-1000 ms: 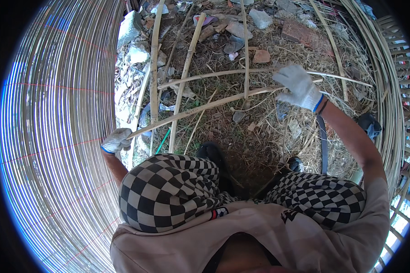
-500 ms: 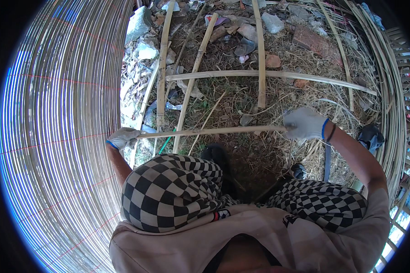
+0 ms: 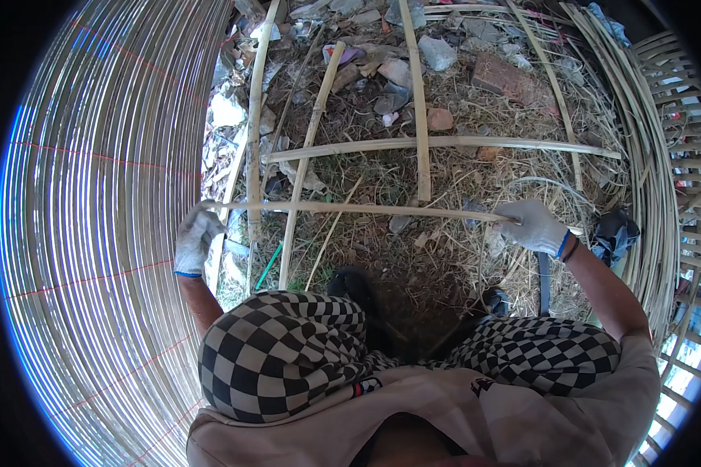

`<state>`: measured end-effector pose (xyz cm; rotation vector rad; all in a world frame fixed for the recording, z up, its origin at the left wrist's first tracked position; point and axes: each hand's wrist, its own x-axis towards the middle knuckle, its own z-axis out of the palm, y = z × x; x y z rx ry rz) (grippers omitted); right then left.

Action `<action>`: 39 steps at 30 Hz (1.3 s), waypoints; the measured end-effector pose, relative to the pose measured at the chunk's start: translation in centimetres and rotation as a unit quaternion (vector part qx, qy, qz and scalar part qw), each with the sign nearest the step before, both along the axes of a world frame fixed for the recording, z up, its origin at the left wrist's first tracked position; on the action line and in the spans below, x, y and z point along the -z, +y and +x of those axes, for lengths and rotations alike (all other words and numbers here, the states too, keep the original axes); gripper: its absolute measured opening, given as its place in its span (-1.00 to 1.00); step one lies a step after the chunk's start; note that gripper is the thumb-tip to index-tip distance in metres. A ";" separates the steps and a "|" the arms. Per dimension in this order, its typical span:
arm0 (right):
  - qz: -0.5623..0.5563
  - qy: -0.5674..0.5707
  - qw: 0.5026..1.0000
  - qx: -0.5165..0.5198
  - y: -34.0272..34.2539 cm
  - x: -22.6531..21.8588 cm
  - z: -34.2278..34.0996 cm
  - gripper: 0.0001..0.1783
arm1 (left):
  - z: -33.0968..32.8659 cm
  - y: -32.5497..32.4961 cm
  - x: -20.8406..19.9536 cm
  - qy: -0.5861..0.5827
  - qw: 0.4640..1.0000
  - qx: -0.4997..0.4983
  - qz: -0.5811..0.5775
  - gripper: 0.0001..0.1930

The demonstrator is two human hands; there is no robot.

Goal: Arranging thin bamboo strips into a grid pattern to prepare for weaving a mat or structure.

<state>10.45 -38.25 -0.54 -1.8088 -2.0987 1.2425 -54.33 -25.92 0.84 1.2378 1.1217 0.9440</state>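
Note:
A long, thin bamboo strip [image 3: 382, 208] runs sideways in front of my knees, held between my two gloved hands. My left hand [image 3: 197, 243], in a white glove with a blue cuff, grips it near its left end, beside the slatted screen. My right hand [image 3: 534, 224], gloved the same way, is closed round the strip towards its right end, and a short piece sticks out past the palm. Under the strip lie other bamboo strips on the ground, among them a pale crosswise strip [image 3: 444, 142] and a lengthwise strip [image 3: 311, 148].
A tall screen of narrow slats [image 3: 125, 194] tied with red string rises at my left. Bundled long strips [image 3: 646, 156] and a woven lattice [image 3: 689, 140] stand at the right. Bricks [image 3: 514, 82], stones and dry grass cover the ground ahead. A dark strap [image 3: 544, 284] lies near my right knee.
My left hand has turned upward and shifted a little left and forward, raising that end of the strip in view. My right hand still grips the other end. The whole view has shifted slightly.

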 end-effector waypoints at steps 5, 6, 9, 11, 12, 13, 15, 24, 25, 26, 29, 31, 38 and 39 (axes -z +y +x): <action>-0.078 0.201 0.952 0.216 -0.2 0.7 1.3 -0.73 | 3.1 0.9 -1.2 0.081 0.995 -0.058 0.024 -0.27; -0.038 0.225 0.933 0.277 -0.2 1.5 1.4 -0.72 | 3.4 1.0 -0.9 0.131 0.990 -0.045 -0.002 -0.29; 0.031 0.260 0.896 0.359 1.1 1.4 0.7 -0.68 | 3.6 0.4 -0.4 0.166 0.986 -0.016 -0.024 -0.32; 0.022 0.252 0.861 0.442 3.4 -0.2 0.5 -0.70 | 4.1 0.3 -0.6 0.202 0.979 -0.006 -0.026 -0.16; 0.021 0.256 0.855 0.451 5.2 -1.0 0.4 -0.73 | 4.1 0.1 -0.8 0.204 0.979 -0.004 -0.031 -0.16; 0.037 0.256 0.860 0.440 7.3 -0.5 1.7 -0.74 | 4.4 0.2 -0.9 0.204 0.978 0.001 -0.035 -0.15; 0.076 0.263 0.872 0.405 12.3 -0.6 3.3 -0.75 | 3.9 0.7 -1.1 0.204 0.978 0.004 -0.037 -0.14; 0.426 -0.072 0.877 0.210 22.8 -1.9 4.9 -0.38 | 4.3 4.2 0.4 0.311 0.931 -0.152 0.115 -0.41; 0.264 0.025 0.957 0.120 21.2 -1.4 2.7 -0.41 | 3.3 4.2 0.9 0.320 0.927 -0.162 0.110 -0.41; 0.291 -0.057 0.955 0.006 19.5 -0.2 1.9 -0.46 | 2.8 4.7 2.0 0.376 0.907 -0.152 0.111 -0.43; 0.291 -0.211 0.921 -0.152 16.0 2.0 1.8 -0.63 | 4.2 5.7 5.3 0.432 0.890 -0.134 0.056 -0.45; 0.231 -0.192 0.946 -0.119 15.3 2.2 1.4 -0.67 | 4.9 5.6 6.7 0.466 0.879 -0.090 0.033 -0.35; 0.298 -0.082 0.947 -0.089 14.0 3.8 0.6 -0.77 | 8.2 4.4 9.4 0.522 0.834 -0.158 0.079 -0.27; 0.324 -0.053 0.942 -0.068 13.9 3.9 0.2 -0.74 | 8.0 4.4 9.5 0.524 0.833 -0.161 0.078 -0.27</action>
